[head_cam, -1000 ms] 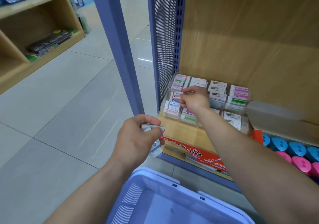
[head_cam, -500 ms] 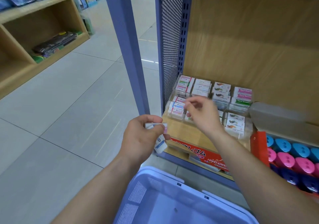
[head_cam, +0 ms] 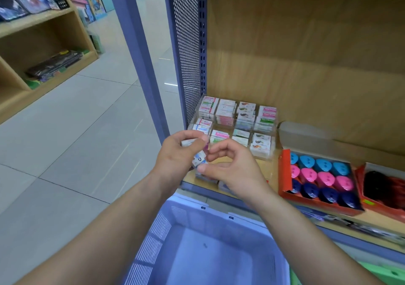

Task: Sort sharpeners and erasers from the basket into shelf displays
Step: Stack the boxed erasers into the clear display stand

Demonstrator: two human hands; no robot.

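My left hand [head_cam: 175, 156] grips a small stack of wrapped erasers [head_cam: 198, 160] just in front of the shelf edge. My right hand [head_cam: 233, 169] has come up against them, with thumb and forefinger pinching the lowest eraser of the stack. Behind the hands a clear compartment display [head_cam: 237, 121] holds rows of packaged erasers. To its right a red box [head_cam: 283, 175] holds blue, pink and navy sharpeners [head_cam: 318, 179]. The lavender basket [head_cam: 207, 213] sits below my arms; the part of its floor I can see looks bare.
A purple upright post [head_cam: 135, 50] and a perforated side panel [head_cam: 188, 43] bound the shelf on the left. Another red box [head_cam: 382, 183] with dark items stands at the far right. A wooden shelf unit [head_cam: 43, 50] stands across the tiled aisle.
My right hand drew back from the eraser display to the erasers in my left hand. My left hand lifted slightly toward the shelf.
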